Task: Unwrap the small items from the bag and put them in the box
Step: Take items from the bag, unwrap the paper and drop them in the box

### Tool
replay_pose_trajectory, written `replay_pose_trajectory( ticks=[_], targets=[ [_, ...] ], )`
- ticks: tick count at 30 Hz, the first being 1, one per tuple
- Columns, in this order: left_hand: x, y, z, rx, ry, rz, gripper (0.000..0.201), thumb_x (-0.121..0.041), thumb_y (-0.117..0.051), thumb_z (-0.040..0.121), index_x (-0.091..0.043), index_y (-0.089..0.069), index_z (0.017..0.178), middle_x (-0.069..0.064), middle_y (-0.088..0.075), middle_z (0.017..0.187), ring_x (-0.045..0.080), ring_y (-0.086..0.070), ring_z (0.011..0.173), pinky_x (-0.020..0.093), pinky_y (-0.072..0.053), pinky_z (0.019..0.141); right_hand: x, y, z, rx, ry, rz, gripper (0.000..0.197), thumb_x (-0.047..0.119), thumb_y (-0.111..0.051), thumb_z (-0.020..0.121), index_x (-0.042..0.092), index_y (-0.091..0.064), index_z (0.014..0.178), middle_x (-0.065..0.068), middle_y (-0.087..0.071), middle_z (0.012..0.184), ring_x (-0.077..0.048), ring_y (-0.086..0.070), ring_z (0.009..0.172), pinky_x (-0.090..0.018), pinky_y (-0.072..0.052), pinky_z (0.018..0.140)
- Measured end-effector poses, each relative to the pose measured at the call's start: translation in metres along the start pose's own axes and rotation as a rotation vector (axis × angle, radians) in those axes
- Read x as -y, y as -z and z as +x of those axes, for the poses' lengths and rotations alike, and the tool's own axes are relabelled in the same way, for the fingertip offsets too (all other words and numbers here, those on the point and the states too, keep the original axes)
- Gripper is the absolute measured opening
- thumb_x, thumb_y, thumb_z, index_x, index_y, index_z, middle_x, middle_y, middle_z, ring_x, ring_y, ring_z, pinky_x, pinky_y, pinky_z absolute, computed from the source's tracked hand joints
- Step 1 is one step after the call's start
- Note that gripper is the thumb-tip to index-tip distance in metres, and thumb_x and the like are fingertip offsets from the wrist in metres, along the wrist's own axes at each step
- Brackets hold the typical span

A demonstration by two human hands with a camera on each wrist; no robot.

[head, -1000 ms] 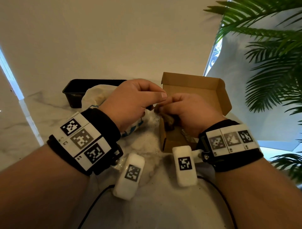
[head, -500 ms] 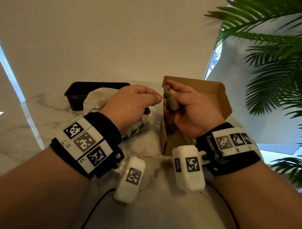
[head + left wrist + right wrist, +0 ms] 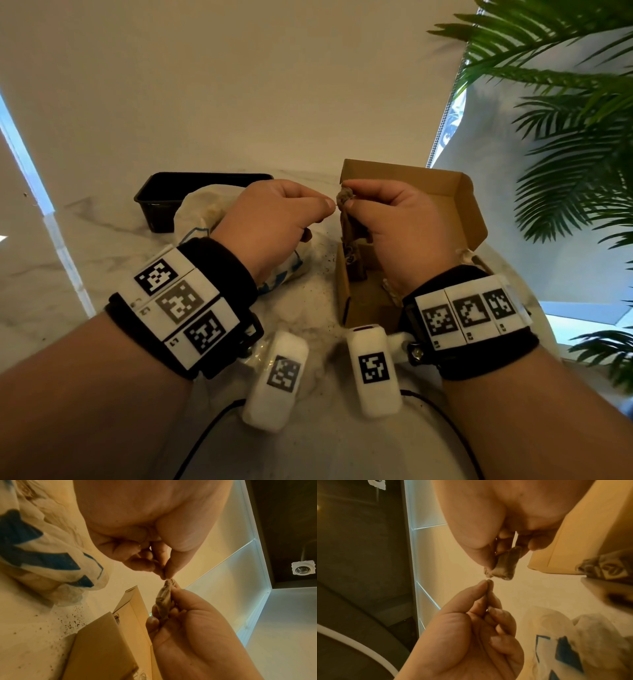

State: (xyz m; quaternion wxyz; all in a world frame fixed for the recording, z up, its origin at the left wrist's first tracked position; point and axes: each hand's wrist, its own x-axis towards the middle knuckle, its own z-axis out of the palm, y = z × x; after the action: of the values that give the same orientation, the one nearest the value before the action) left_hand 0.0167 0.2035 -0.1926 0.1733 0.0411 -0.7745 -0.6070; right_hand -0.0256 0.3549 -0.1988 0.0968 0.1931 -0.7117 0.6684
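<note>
Head view: right hand (image 3: 387, 226) pinches wrapped item (image 3: 343, 198), left hand (image 3: 274, 219) pinching its wrapper tip; some items already in box (image 3: 455, 202), bag (image 3: 205, 212) unfinished.

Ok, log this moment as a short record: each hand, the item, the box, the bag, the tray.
left hand: thumb and forefinger pinch a tiny scrap, just off the item's tip
right hand: holds the wrapped item above the box
box: cardboard, open, wrapped pieces inside
bag: white with blue print, lying left of the box
tray: black, behind the bag
table: marble, dark crumbs near the box
</note>
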Motion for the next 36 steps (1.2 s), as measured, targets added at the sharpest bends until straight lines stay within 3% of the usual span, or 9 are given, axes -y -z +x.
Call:
replay_pose_trajectory(
  ticks=[4, 9, 14, 17, 21, 23, 30, 32, 36],
  targets=[
    [0.000, -0.001, -0.002, -0.007, -0.002, 0.011, 0.013, -0.036, -0.078, 0.085, -0.022, -0.078, 0.086, -0.009, -0.068, 0.073, 0.003, -0.057, 0.059, 0.013, -0.040, 0.045, -0.002, -0.001, 0.000, -0.011, 0.000, -0.029, 0.014, 0.011, -0.071, 0.089, 0.023, -0.073, 0.096, 0.003, -0.076, 0.090, -0.010, -0.073, 0.080, -0.023, -0.060, 0.070],
    [-0.002, -0.004, -0.005, -0.007, -0.007, 0.012, 0.011, -0.037, -0.075, 0.087, -0.027, -0.079, 0.092, -0.008, -0.074, 0.083, 0.000, -0.058, 0.060, 0.010, -0.043, 0.045, 0.001, 0.000, -0.001, -0.010, -0.006, -0.023, 0.015, 0.005, -0.070, 0.088, 0.015, -0.074, 0.099, 0.001, -0.077, 0.085, -0.009, -0.073, 0.072, -0.019, -0.054, 0.058],
    [-0.003, -0.003, -0.006, 0.006, -0.004, 0.005, 0.012, -0.031, -0.068, 0.094, -0.026, -0.079, 0.094, -0.011, -0.074, 0.080, -0.004, -0.060, 0.057, 0.011, -0.043, 0.046, 0.001, 0.001, -0.002, -0.005, 0.008, -0.017, 0.018, 0.008, -0.071, 0.087, 0.020, -0.076, 0.099, 0.004, -0.077, 0.092, -0.005, -0.072, 0.080, -0.011, -0.050, 0.058],
    [-0.005, -0.003, -0.007, 0.024, 0.020, -0.004, 0.019, -0.034, -0.062, 0.096, -0.025, -0.078, 0.095, -0.009, -0.076, 0.088, 0.005, -0.062, 0.067, 0.022, -0.045, 0.057, 0.003, 0.001, -0.003, 0.009, 0.025, -0.041, 0.019, 0.012, -0.072, 0.087, 0.020, -0.076, 0.103, 0.005, -0.077, 0.093, -0.005, -0.073, 0.084, -0.013, -0.052, 0.063],
    [-0.007, -0.002, -0.006, 0.081, 0.078, -0.073, 0.035, -0.038, -0.052, 0.092, -0.014, -0.076, 0.099, 0.000, -0.076, 0.095, 0.013, -0.059, 0.069, 0.036, -0.040, 0.066, 0.006, 0.005, -0.004, 0.048, 0.025, -0.056, 0.024, 0.010, -0.074, 0.086, 0.015, -0.073, 0.109, 0.007, -0.075, 0.090, 0.002, -0.071, 0.073, -0.008, -0.049, 0.057],
    [-0.006, -0.002, -0.006, 0.081, 0.105, -0.131, 0.044, -0.046, -0.051, 0.084, -0.015, -0.077, 0.098, -0.001, -0.077, 0.091, 0.014, -0.058, 0.068, 0.036, -0.039, 0.064, 0.004, 0.006, -0.002, 0.044, 0.017, -0.107, 0.024, 0.011, -0.075, 0.085, 0.020, -0.074, 0.107, 0.008, -0.076, 0.092, 0.002, -0.070, 0.077, -0.008, -0.048, 0.058],
    [-0.010, -0.003, -0.009, 0.122, 0.171, -0.090, 0.039, -0.044, -0.046, 0.099, -0.023, -0.079, 0.100, -0.003, -0.071, 0.100, 0.015, -0.056, 0.077, 0.033, -0.041, 0.066, 0.005, 0.017, 0.004, -0.028, -0.062, -0.154, 0.023, 0.013, -0.068, 0.091, 0.030, -0.071, 0.106, 0.011, -0.074, 0.093, 0.005, -0.069, 0.074, -0.007, -0.047, 0.054],
    [-0.013, -0.004, -0.009, 0.111, 0.217, -0.094, 0.031, -0.037, -0.049, 0.100, -0.022, -0.076, 0.103, -0.002, -0.067, 0.102, 0.015, -0.056, 0.078, 0.031, -0.042, 0.062, 0.006, 0.026, 0.008, -0.070, -0.125, -0.170, 0.027, 0.012, -0.067, 0.092, 0.033, -0.071, 0.108, 0.011, -0.072, 0.096, 0.002, -0.069, 0.076, -0.010, -0.048, 0.053],
    [-0.011, -0.009, -0.012, 0.199, 0.282, -0.069, 0.023, -0.031, -0.057, 0.099, -0.018, -0.071, 0.111, 0.002, -0.065, 0.111, 0.017, -0.063, 0.076, 0.027, -0.046, 0.056, 0.001, 0.039, 0.018, -0.023, -0.291, -0.380, 0.021, 0.011, -0.066, 0.093, 0.031, -0.072, 0.098, 0.005, -0.070, 0.103, -0.012, -0.065, 0.096, -0.025, -0.052, 0.070]
  ],
)
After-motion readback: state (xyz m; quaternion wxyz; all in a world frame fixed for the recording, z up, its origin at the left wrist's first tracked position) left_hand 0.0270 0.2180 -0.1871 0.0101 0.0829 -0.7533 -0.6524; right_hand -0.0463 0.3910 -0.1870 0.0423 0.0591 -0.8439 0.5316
